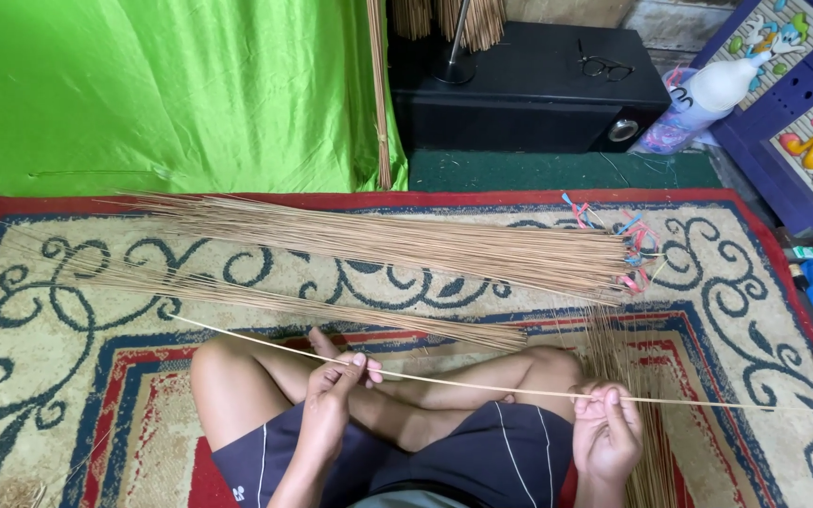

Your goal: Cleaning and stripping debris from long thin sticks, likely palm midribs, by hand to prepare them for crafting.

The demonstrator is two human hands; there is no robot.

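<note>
I sit cross-legged on a patterned rug [68, 376]. A long thin pale stick [482, 386] runs across my lap from upper left to far right. My left hand [336, 390] pinches it near its middle, and my right hand [606, 428] grips it further right above my knee. A large pile of brown sticks [406, 240] lies on the rug ahead of me. A thinner row of sticks [331, 315] lies just beyond my shins. More sticks [646, 470] stand bunched beside my right hand.
Coloured rubber bands [634, 246] lie at the pile's right end. A green cloth [162, 94] hangs at the back left. A black speaker box [529, 89] with glasses [604, 68] on it stands behind, beside a white bottle [722, 87] and a blue cabinet [802, 113].
</note>
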